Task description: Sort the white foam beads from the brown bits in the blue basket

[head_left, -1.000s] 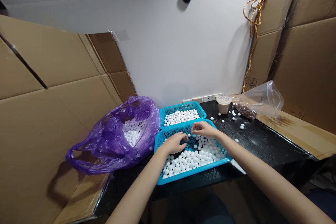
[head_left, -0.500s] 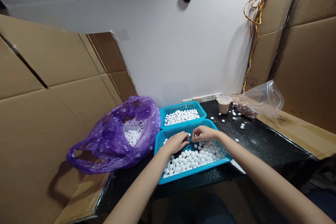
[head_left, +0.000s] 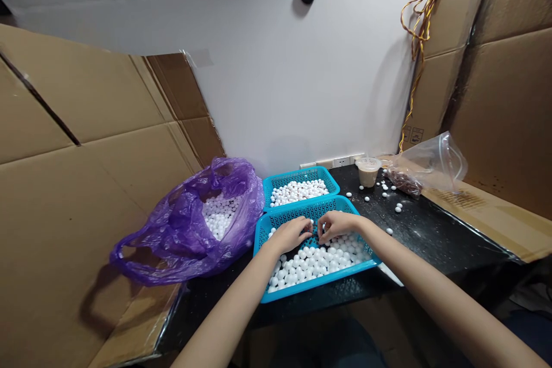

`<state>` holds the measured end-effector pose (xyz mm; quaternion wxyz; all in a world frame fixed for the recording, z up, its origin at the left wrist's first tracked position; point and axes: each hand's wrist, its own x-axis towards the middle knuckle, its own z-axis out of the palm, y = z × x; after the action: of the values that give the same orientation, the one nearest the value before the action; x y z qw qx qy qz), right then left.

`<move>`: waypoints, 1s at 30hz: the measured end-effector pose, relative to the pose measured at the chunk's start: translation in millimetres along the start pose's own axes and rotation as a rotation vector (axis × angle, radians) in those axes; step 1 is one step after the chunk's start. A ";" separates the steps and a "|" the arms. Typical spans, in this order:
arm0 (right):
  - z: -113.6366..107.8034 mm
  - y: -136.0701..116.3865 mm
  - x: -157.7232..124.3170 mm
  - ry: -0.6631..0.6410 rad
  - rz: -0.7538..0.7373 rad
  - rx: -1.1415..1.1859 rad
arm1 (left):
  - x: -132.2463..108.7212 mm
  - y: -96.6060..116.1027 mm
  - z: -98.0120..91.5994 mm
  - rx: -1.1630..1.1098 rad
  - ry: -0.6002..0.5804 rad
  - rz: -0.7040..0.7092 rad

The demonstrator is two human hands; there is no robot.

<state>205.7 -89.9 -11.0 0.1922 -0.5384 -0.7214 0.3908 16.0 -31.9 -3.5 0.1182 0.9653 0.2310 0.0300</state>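
Observation:
A blue plastic basket (head_left: 263,293) sits at the near edge of a black table, holding many small white balls (head_left: 310,261). Both my hands are inside it, close together over the balls. My left hand (head_left: 291,234) has its fingers curled and pinched at the tips. My right hand (head_left: 338,224) is also curled, its fingertips pinching down near the left hand's. What each pinch holds is too small to make out. A second blue basket (head_left: 269,184) with white balls stands just behind the first.
A purple plastic bag (head_left: 181,230) of white balls lies left of the baskets. At the back right stand a small cup (head_left: 368,171) and a clear bag (head_left: 425,167), with loose white balls (head_left: 397,207) scattered on the black table (head_left: 431,236). Cardboard sheets flank both sides.
My right hand has drawn down and toward me into the near basket. My left hand shifted slightly right, so the two hands now almost meet.

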 end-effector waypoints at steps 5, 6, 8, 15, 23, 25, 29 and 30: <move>-0.3 3.6 3.6 0.096 -0.047 0.044 | 0.2 -1.2 0.6 -0.002 0.011 -0.009; -0.4 5.2 5.3 0.137 -0.060 0.067 | 0.3 -1.4 0.5 -0.005 0.020 -0.011; -0.5 8.2 8.5 0.233 -0.081 0.127 | 0.4 -1.3 -0.3 -0.012 0.043 -0.010; 1.0 9.3 11.6 0.374 -0.117 0.434 | 1.9 3.9 -5.8 -0.039 0.200 0.022; -4.3 4.9 9.4 0.368 -0.190 0.651 | 1.0 12.3 -12.7 -0.026 0.358 0.079; -5.1 4.4 8.5 0.346 -0.199 0.680 | 0.6 13.1 -13.1 -0.015 0.386 0.078; -5.6 5.4 8.5 0.300 -0.209 0.719 | 0.8 13.1 -12.4 0.014 0.426 0.067; -5.7 6.0 8.8 0.290 -0.211 0.725 | 1.0 13.1 -12.1 0.019 0.430 0.069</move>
<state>210.3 -79.1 -13.4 0.5084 -0.4082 -0.5535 0.5182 21.3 -40.2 11.3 0.0561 0.9450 0.2182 0.2372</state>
